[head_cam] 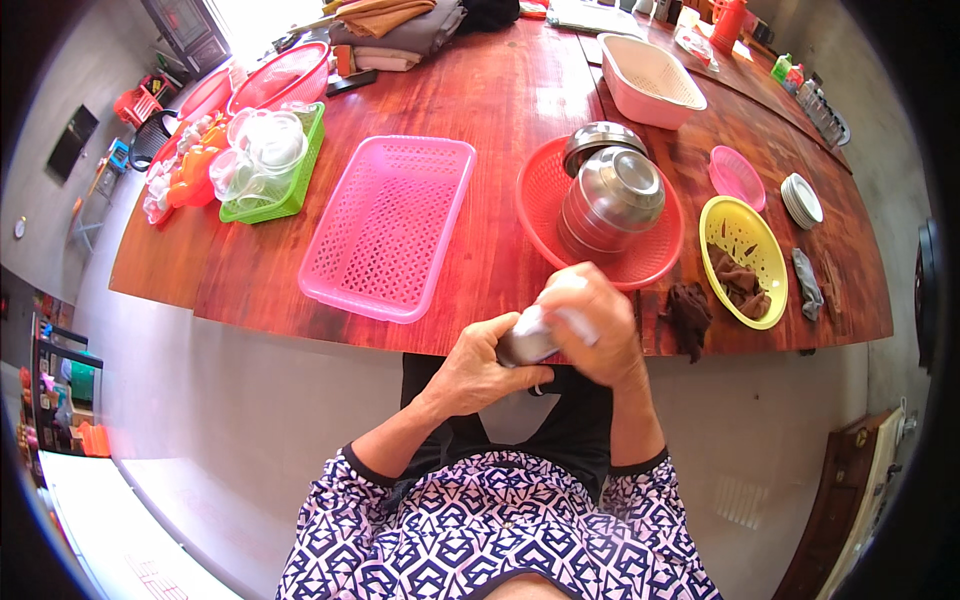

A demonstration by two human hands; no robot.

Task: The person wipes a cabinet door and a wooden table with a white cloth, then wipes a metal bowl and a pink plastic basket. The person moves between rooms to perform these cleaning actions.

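Note:
Over the table's front edge, my left hand (472, 367) grips a shiny metal piece, apparently a steel bowl (516, 348). My right hand (600, 322) is blurred and presses a white cloth (541, 327) against it. Most of the bowl is hidden by the cloth and fingers. Just beyond my right hand sits a red plastic colander (540, 240). It holds a stack of upturned steel bowls (611, 199), with another steel bowl (600, 142) leaning behind. A pink perforated plastic basket (375, 225) with nothing in it lies to the left.
On the right are a yellow colander (739, 221) holding brown cloth, a crumpled dark cloth (687, 315), a grey cloth (808, 285) and stacked white plates (802, 201). A green basket (289, 196) of clear plastic containers stands left. Folded fabrics (397, 30) and a pale-pink basin (649, 97) sit farther back.

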